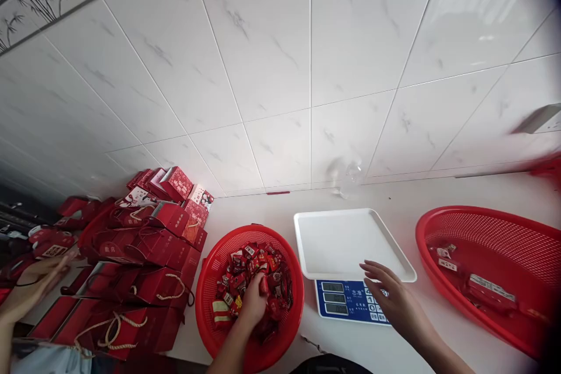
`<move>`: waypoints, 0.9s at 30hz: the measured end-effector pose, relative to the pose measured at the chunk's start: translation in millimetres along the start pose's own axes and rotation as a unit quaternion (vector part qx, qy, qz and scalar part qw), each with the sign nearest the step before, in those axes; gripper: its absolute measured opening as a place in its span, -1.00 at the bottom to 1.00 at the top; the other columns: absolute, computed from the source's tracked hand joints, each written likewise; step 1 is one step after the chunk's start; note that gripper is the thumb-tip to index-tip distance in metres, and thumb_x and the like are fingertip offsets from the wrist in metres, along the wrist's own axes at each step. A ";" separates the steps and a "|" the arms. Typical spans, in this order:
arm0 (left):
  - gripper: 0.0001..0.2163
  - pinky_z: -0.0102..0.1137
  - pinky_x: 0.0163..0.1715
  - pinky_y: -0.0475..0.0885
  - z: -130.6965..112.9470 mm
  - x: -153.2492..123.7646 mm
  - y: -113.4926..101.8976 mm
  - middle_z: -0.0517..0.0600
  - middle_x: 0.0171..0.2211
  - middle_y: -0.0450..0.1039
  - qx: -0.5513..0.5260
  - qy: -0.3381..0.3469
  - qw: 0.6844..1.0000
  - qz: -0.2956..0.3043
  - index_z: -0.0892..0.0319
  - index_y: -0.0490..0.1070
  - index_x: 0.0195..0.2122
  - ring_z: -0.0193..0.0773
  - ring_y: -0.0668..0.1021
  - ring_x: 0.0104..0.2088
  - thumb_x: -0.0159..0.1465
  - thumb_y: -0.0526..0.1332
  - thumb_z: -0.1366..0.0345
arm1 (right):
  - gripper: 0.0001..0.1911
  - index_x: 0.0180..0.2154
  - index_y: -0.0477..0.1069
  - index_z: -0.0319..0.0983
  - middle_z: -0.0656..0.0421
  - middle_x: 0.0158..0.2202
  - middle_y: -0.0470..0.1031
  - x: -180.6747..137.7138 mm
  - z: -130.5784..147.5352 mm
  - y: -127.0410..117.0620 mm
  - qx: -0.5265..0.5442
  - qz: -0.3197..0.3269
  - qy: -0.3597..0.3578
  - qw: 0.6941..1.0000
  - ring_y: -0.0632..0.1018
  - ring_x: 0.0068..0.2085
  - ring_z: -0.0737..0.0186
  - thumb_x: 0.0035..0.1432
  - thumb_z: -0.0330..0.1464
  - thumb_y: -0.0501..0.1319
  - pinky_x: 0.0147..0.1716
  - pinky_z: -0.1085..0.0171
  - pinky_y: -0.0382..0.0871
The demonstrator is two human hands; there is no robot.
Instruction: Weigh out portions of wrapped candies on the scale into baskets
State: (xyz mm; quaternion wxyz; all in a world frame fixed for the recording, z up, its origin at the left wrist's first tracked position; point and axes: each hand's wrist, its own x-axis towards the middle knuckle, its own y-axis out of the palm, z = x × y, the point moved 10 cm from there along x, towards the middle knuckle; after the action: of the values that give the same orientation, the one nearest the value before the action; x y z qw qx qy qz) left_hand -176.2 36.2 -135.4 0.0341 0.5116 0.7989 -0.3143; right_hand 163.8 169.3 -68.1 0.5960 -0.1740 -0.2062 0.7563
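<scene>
My left hand (253, 305) reaches down into a round red plastic basket (205, 289) filled with small wrapped candies (239, 263), mostly red. Its fingers are curled around some red-wrapped candies, partly hidden among the others. A yellow and red packet (221, 311) lies in the basket left of the hand. My right hand (391, 298) hovers open above the front right of a digital scale (335, 298), fingers spread and holding nothing. It covers part of the blue keypad. The white weighing tray (346, 239) on the scale has nothing on it.
Red gift boxes (144, 280) with rope handles are stacked at left, beside another person's hand (37, 283). A larger red basket (486, 318) with a few red packets stands at right. A clear object (353, 172) sits by the tiled wall (280, 70).
</scene>
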 end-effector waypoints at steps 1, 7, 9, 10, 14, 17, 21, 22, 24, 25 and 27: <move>-0.54 -0.38 -0.01 0.29 0.8 -1.4 -7.7 0.07 -0.04 0.41 -0.065 -0.026 0.998 -0.008 0.18 0.29 0.03 -0.23 0.46 -0.05 0.05 0.19 0.43 | -0.62 -0.16 0.40 -0.14 0.05 -0.03 0.42 -1.2 5.1 2.6 0.005 0.010 -0.001 1.000 0.55 -0.22 0.14 0.06 -0.10 0.04 -0.26 0.19 0.49; -0.52 -0.39 -0.25 0.44 -30.3 -18.6 -16.6 -0.01 -0.23 0.52 -0.339 -0.097 0.936 0.028 0.06 0.34 -0.04 -0.24 0.56 -0.23 -0.02 0.35 0.24 | -0.66 -0.20 0.42 -0.11 0.11 -0.17 0.53 -10.1 20.5 25.5 0.013 0.081 0.018 0.996 0.54 -0.20 0.13 0.06 -0.13 0.04 -0.25 0.22 0.46; -0.61 -0.38 -0.29 0.46 -47.7 -20.8 -8.8 -0.04 -0.33 0.53 -0.377 -0.098 0.920 0.043 0.10 0.40 -0.14 -0.24 0.57 -0.31 -0.03 0.36 0.25 | -0.66 -0.18 0.42 -0.12 0.11 -0.17 0.53 -12.9 25.0 34.6 0.020 0.104 0.021 0.994 0.54 -0.19 0.13 0.07 -0.14 0.04 -0.24 0.23 0.45; -0.66 -0.37 -0.31 0.46 -56.6 -20.7 -3.2 -0.06 -0.38 0.53 -0.392 -0.098 0.914 0.050 0.12 0.41 -0.20 -0.25 0.57 -0.34 -0.03 0.36 0.26 | -0.66 -0.18 0.42 -0.12 0.11 -0.18 0.53 -14.0 27.3 37.9 0.023 0.113 0.020 0.993 0.54 -0.19 0.12 0.07 -0.15 0.05 -0.24 0.23 0.45; -0.78 -0.39 -0.38 0.46 -101.7 -15.2 27.3 -0.09 -0.49 0.49 -0.432 -0.085 0.893 0.093 0.19 0.41 -0.36 -0.31 0.55 -0.45 -0.03 0.36 0.31 | -0.67 -0.19 0.44 -0.15 0.11 -0.24 0.55 -16.2 29.7 38.0 0.019 0.112 0.019 0.993 0.54 -0.23 0.13 0.06 -0.18 0.06 -0.26 0.23 0.43; -0.78 -0.41 -0.43 0.46 -145.0 -10.6 55.3 -0.07 -0.45 0.49 -0.439 -0.060 0.884 0.148 0.19 0.39 -0.35 -0.34 0.53 -0.45 -0.02 0.36 0.34 | -0.67 -0.19 0.44 -0.16 0.11 -0.27 0.56 -18.1 22.8 31.5 0.015 0.102 0.026 0.994 0.54 -0.25 0.14 0.07 -0.20 0.05 -0.26 0.23 0.43; -0.76 -0.38 -0.42 0.47 -196.1 -2.5 100.0 -0.01 -0.40 0.49 -0.441 -0.037 0.869 0.222 0.23 0.37 -0.31 -0.28 0.55 -0.40 0.00 0.35 0.34 | -0.66 -0.18 0.43 -0.15 0.13 -0.25 0.55 -23.3 9.7 20.9 0.015 0.091 0.036 0.995 0.55 -0.28 0.17 0.09 -0.19 0.03 -0.25 0.24 0.43; -0.75 -0.36 -0.38 0.47 -203.2 1.8 111.4 0.00 -0.39 0.49 -0.443 -0.039 0.866 0.230 0.23 0.36 -0.31 -0.27 0.55 -0.38 0.00 0.34 0.34 | -0.67 -0.18 0.44 -0.14 0.14 -0.25 0.56 -25.1 6.3 17.5 0.014 0.086 0.041 0.995 0.55 -0.28 0.17 0.09 -0.19 0.03 -0.26 0.25 0.43; -0.72 -0.35 -0.32 0.46 -207.9 13.2 132.4 -0.02 -0.38 0.48 -0.430 -0.049 0.872 0.229 0.20 0.33 -0.26 -0.29 0.55 -0.37 0.00 0.33 0.35 | -0.67 -0.19 0.44 -0.12 0.16 -0.27 0.56 -29.2 -0.4 10.5 0.010 0.076 0.053 0.996 0.55 -0.29 0.17 0.08 -0.19 0.03 -0.27 0.25 0.43; -0.69 -0.35 -0.30 0.46 -205.5 19.6 141.4 -0.05 -0.38 0.47 -0.410 -0.056 0.883 0.220 0.17 0.31 -0.22 -0.31 0.55 -0.38 0.00 0.33 0.35 | -0.68 -0.19 0.44 -0.12 0.16 -0.28 0.57 -31.5 -3.6 7.1 0.009 0.073 0.060 0.995 0.56 -0.29 0.17 0.08 -0.19 0.03 -0.28 0.26 0.43; -0.60 -0.37 -0.33 0.44 -194.4 30.6 155.0 -0.12 -0.43 0.43 -0.353 -0.074 0.911 0.197 0.10 0.26 -0.13 -0.37 0.52 -0.46 -0.01 0.31 0.35 | -0.67 -0.20 0.44 -0.12 0.16 -0.26 0.57 -36.2 -9.8 0.5 0.010 0.066 0.071 0.995 0.56 -0.30 0.18 0.07 -0.19 0.03 -0.28 0.26 0.42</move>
State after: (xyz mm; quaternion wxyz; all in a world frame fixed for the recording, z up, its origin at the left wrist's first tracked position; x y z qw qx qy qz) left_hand -8.7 208.1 -63.8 0.3327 0.5887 0.7359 -0.0350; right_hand 176.6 135.0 -76.1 0.5598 -0.2345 -0.1434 0.7817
